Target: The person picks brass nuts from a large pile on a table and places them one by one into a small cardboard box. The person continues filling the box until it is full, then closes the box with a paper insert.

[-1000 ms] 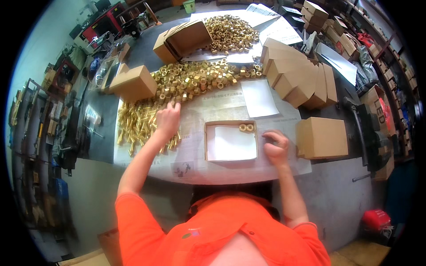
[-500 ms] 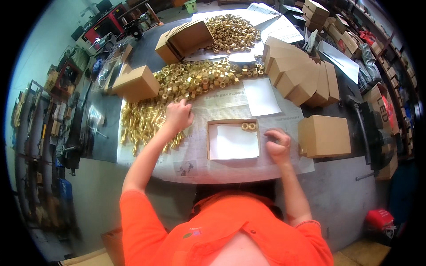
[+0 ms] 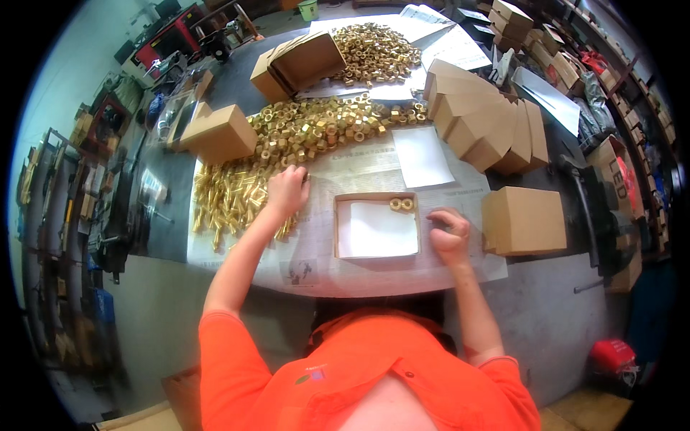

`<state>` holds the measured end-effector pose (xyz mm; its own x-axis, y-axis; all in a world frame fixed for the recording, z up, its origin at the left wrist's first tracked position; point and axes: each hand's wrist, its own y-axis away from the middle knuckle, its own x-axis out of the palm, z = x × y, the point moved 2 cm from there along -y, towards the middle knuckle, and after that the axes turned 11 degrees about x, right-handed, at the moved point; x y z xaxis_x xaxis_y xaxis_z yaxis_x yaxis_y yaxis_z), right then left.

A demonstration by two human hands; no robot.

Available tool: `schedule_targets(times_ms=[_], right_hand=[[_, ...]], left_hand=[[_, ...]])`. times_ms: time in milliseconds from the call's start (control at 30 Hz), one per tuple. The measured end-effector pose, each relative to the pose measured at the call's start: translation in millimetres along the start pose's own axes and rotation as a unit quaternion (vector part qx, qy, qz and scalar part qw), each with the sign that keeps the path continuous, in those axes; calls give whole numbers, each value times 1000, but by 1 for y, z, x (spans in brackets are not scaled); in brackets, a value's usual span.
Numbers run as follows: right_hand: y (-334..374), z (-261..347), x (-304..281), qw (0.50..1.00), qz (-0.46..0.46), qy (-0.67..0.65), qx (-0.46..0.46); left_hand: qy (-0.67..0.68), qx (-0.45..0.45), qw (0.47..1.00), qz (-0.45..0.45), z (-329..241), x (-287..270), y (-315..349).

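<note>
My left hand [image 3: 288,191] is curled closed at the near edge of a pile of brass nuts [image 3: 316,136], just right of a heap of slender brass pieces [image 3: 226,197]. What its fingers hold, if anything, is hidden. A shallow open cardboard box [image 3: 336,228] lies on the newspaper in front of me. White paper [image 3: 377,230] lines it, and two brass nuts [image 3: 402,205] sit side by side in its far right corner. Beside the box's right wall rests my right hand [image 3: 451,235], fingers bent inward; their contents do not show.
A closed carton [image 3: 525,221] stands right of my right hand. Behind it leans a row of cardboard boxes [image 3: 485,122]. White paper [image 3: 422,156] lies beyond the open box. Further cartons [image 3: 219,135] flank the nuts on the left, and another nut pile [image 3: 377,54] lies farther back.
My left hand has shifted slightly toward me, its fingers still bent at the nut pile. My right hand and the two nuts in the box stay put.
</note>
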<state>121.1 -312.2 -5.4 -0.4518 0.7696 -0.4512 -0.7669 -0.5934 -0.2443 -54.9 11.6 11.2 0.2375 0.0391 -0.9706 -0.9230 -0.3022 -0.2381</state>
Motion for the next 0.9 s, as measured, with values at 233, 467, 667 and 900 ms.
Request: schedule_targets(times_ms=[233,467,667,900], right_hand=[[1,1,1,1000,0,-1,24],[1,5,1,999,-7,-24,27],[0,5,-2,999,15,-25,43],[1,2,1,999,1,-25,28]], left_hand=[[39,28,998,-33,3,-1,1],[221,13,975,-31,-47,-50,-11],[164,146,974,47,-136,-32,-10],[115,156,981,23,-150,-7,-19]])
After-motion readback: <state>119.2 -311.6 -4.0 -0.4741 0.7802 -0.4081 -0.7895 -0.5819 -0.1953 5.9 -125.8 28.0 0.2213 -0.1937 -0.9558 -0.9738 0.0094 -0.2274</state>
